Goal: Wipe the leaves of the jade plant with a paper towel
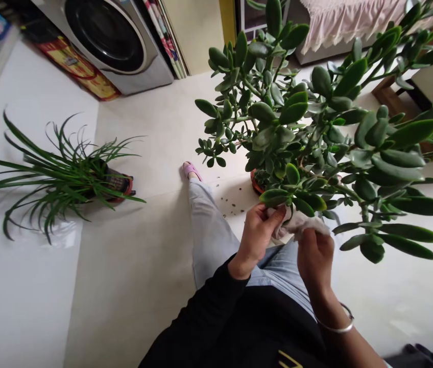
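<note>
A large jade plant (270, 110) with thick, glossy green leaves spreads in front of me and to the right. Just below its nearest leaves, a pale crumpled cloth (296, 223) stretches between my two hands. My left hand (258, 236) is closed, thumb and fingers pinched on the cloth's left end, right against a low leaf (273, 197). The other end of the cloth is gripped in my right hand (316, 255), whose fingers are curled in. Foliage hides most of the jade plant's reddish pot (255, 183).
A spiky long-leaved plant in a dark pot (119, 185) stands at the left by the white wall. Small dark bits (232, 199) lie scattered on the pale floor (143, 245) beside my leg. A washing machine (140, 76) is at the back left, a pink frilled cover (339, 20) behind the leaves.
</note>
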`<state>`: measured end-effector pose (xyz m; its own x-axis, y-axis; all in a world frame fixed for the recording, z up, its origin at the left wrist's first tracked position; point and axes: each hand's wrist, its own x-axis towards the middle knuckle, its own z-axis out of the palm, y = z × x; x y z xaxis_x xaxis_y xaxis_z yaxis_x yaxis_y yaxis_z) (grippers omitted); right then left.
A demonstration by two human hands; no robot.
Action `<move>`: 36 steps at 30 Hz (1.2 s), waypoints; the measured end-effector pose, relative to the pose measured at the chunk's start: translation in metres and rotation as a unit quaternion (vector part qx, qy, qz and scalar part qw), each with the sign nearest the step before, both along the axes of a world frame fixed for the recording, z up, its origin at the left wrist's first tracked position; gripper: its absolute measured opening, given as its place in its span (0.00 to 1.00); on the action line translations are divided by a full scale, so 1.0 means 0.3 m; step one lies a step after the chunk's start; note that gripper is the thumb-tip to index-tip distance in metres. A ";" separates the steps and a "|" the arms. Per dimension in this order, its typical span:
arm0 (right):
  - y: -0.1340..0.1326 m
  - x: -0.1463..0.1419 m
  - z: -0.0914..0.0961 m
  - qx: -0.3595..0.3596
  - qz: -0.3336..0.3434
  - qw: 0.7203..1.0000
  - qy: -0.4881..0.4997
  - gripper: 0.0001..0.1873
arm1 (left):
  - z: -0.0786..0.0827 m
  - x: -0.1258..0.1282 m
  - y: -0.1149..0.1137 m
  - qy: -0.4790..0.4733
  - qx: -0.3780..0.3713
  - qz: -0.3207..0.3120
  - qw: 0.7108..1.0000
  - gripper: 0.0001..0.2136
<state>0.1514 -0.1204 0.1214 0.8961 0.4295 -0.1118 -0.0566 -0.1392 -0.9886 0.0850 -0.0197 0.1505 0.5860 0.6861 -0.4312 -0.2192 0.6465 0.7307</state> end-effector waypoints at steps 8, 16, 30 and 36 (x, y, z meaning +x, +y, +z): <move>0.029 -0.075 0.000 0.057 -0.149 0.977 -0.144 0.22 | -0.023 -0.005 0.002 -0.015 0.001 0.005 1.000 0.21; 0.135 -0.036 0.076 0.074 -0.133 0.962 -0.225 0.10 | -0.009 -0.005 -0.004 -0.064 -0.013 -0.030 0.997 0.22; 0.172 0.021 0.064 0.060 -0.192 0.931 -0.303 0.03 | -0.006 -0.005 -0.006 -0.059 -0.003 -0.073 0.996 0.20; 0.173 0.030 0.064 0.067 -0.174 0.926 -0.328 0.04 | -0.001 -0.002 -0.008 -0.086 -0.024 -0.059 0.994 0.22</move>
